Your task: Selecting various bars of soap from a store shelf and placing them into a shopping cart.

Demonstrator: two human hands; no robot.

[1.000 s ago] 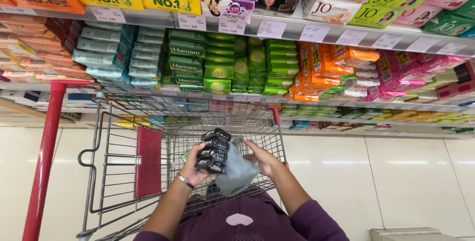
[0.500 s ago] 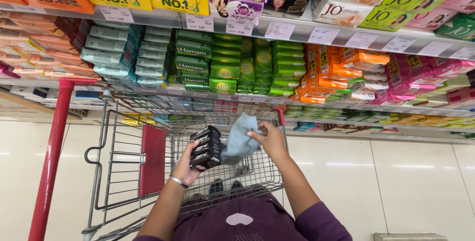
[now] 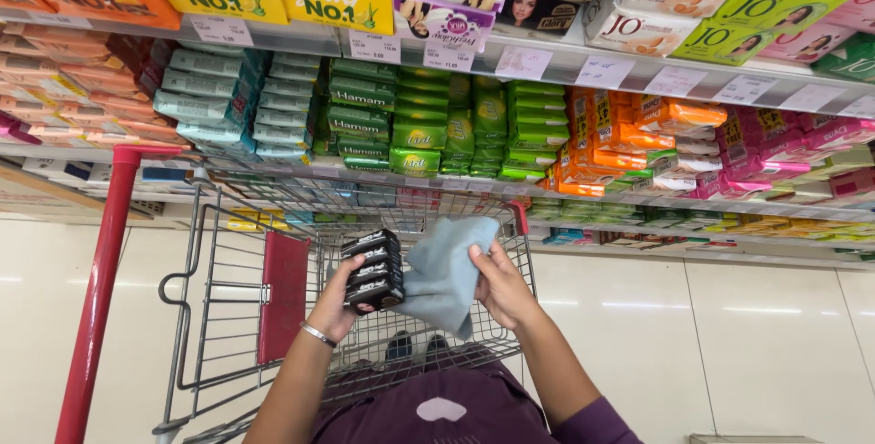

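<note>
Left hand (image 3: 339, 303) is gripping our stack of black packs (image 3: 374, 269); right hand (image 3: 499, 282) is clutching a grey cloth (image 3: 445, 271) touching it, above the cart (image 3: 239, 316).

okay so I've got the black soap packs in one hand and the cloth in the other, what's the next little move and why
Probably bring the light blue cloth in your right hand across onto the stack of black packs in your left hand. The cloth already hangs right beside the stack above the cart, so a short sideways wipe looks closest.

Left hand (image 3: 339, 303) grips black soap stack (image 3: 372, 269); right hand (image 3: 499, 282) presses grey cloth (image 3: 447, 273).
</note>
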